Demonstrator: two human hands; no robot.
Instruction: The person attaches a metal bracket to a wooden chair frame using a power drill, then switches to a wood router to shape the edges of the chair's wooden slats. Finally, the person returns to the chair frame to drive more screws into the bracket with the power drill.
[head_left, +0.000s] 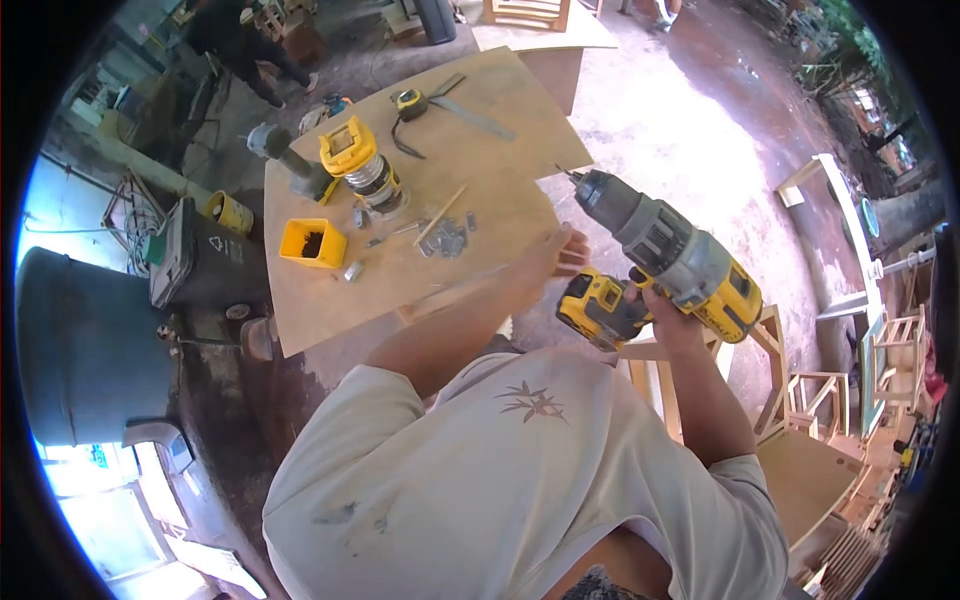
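A yellow and black cordless drill [670, 245] with a bit in its chuck is raised on the right, and my right hand [668, 312] is wrapped round its grip. The drill points up and to the left. My left hand [572, 252] is at the right edge of the plywood table [350, 310], just left of the drill. Its fingers look apart, somewhat smeared, with nothing visible in them. On the table, left of that hand, lie a pile of small metal hardware [443, 238] and a thin wooden stick [441, 214].
A yellow trim router [362, 168], a second drill [290, 160], a yellow bin [325, 246] of dark screws, a tape measure [410, 103] and a square [470, 115] share the table. Wooden frames [820, 395] stand at right. Another person [240, 40] is far back left.
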